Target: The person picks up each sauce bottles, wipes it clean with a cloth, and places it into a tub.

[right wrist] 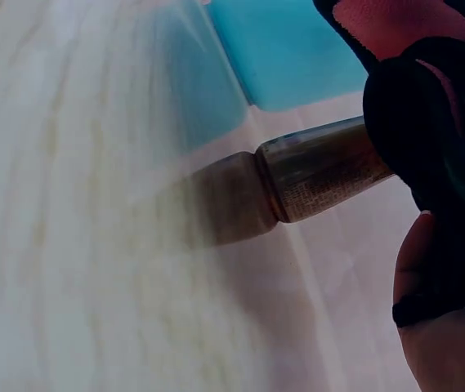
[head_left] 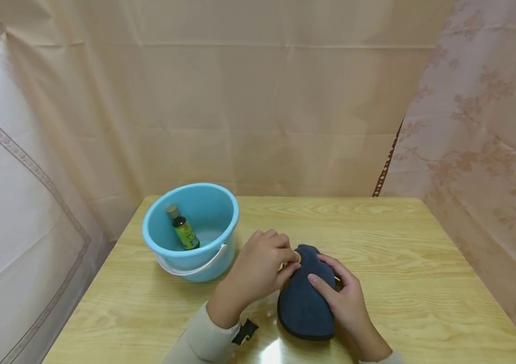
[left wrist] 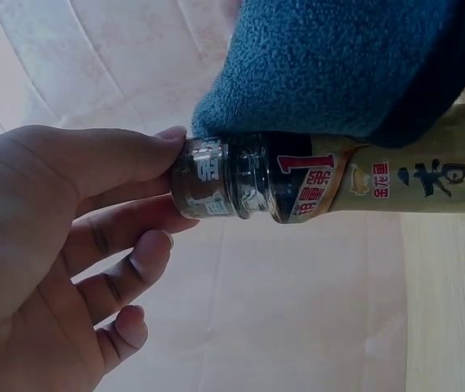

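My left hand pinches the brown cap of a slim glass bottle between thumb and index finger. The other fingers are spread loosely below the cap in the left wrist view. A gold label with dark characters covers the bottle's body. Dark blue terry cloth with black edging lies against the bottle and hides most of it in the head view. My right hand grips this cloth, thumb on top. In the right wrist view the cloth shows black and pink parts, and the bottle's lower end stands at the table.
A light blue bucket with a white handle stands on the wooden table to the left. Inside it leans a small dark bottle with a green label and tan cap. Curtains hang behind and at both sides.
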### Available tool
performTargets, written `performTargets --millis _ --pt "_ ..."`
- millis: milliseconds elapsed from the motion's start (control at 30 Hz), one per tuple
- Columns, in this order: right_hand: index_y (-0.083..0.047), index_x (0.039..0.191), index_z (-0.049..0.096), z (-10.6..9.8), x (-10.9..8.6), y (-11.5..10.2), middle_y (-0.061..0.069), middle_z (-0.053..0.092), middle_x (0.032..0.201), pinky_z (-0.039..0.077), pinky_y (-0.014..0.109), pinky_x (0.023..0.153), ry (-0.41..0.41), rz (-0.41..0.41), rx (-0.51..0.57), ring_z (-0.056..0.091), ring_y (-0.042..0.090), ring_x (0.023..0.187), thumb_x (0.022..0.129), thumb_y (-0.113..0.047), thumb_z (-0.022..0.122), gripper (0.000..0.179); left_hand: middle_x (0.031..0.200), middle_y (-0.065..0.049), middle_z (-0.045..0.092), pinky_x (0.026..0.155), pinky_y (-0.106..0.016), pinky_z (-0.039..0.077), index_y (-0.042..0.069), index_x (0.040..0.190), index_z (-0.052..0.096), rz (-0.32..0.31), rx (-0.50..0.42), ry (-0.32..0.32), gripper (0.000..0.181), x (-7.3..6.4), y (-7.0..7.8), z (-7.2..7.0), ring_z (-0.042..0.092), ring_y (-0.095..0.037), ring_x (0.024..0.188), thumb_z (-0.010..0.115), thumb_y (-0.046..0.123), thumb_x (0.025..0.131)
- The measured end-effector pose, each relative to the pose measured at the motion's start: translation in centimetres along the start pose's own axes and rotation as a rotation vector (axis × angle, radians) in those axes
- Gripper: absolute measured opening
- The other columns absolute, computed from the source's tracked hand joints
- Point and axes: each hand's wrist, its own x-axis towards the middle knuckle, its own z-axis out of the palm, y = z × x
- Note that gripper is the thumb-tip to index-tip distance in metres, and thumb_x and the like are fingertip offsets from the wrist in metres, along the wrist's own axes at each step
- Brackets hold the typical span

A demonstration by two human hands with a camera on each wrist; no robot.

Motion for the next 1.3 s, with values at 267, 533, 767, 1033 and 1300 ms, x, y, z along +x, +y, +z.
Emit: performTargets --millis 267,533,767,1033,1300 --pt "-0.018 0.139 0.063 -0.1 0.3 0.1 0.013 0.063 0.131 0.063 0.043 0.073 -0.024 0.052 -0.013 0.077 0.027 0.094 0.095 -0.015 0.076 0.046 0.085 0.014 0.063 0.068 -0.027 0.036 0.028 0.094 0.082 -0.016 -0.004 -0.001 0.01 0.2 -0.1 -0.5 0.053 -0.007 0.079 0.077 0.036 0.095" --pt "-0.018 0.137 0.063 -1.0 0.8 0.6 0.018 0.06 0.132 0.063 0.043 0.072 -0.074 0.142 -0.031 0.076 0.03 0.093 0.096 -0.021 0.076 0.044 0.084 0.013 0.063 0.067 -0.026 0.037 0.027 0.094 0.082 -0.024 0.006 -0.007 0.012 0.9 0.1 -0.5 0.053 -0.008 0.077 0.077 0.037 0.094" --pt "-0.025 0.136 0.066 -1.1 1.1 1.0 0.016 0.064 0.132 0.063 0.039 0.072 -0.108 0.178 -0.141 0.075 0.027 0.095 0.094 -0.031 0.078 0.044 0.085 0.012 0.065 0.067 -0.027 0.037 0.027 0.093 0.082 -0.039 -0.021 -0.005 0.009 0.5 -0.1 -0.5 0.053 -0.008 0.076 0.078 0.034 0.094" --pt "-0.027 0.133 0.068 -1.1 1.1 0.7 0.012 0.069 0.126 0.062 0.037 0.07 -0.115 0.197 -0.223 0.075 0.024 0.092 0.092 -0.033 0.08 0.044 0.087 0.012 0.066 0.068 -0.028 0.037 0.027 0.094 0.082 -0.04 -0.041 -0.013 0.009 0.7 -0.3 -0.7 0.052 -0.008 0.077 0.076 0.034 0.095" --pt "-0.028 0.13 0.07 -0.9 1.1 0.3 0.007 0.073 0.115 0.06 0.034 0.068 -0.099 0.219 -0.328 0.074 0.019 0.087 0.088 -0.038 0.083 0.045 0.086 0.013 0.066 0.066 -0.028 0.038 0.029 0.092 0.081 -0.032 0.007 0.025 0.008 0.7 -0.4 -0.6 0.053 -0.008 0.076 0.076 0.034 0.094"
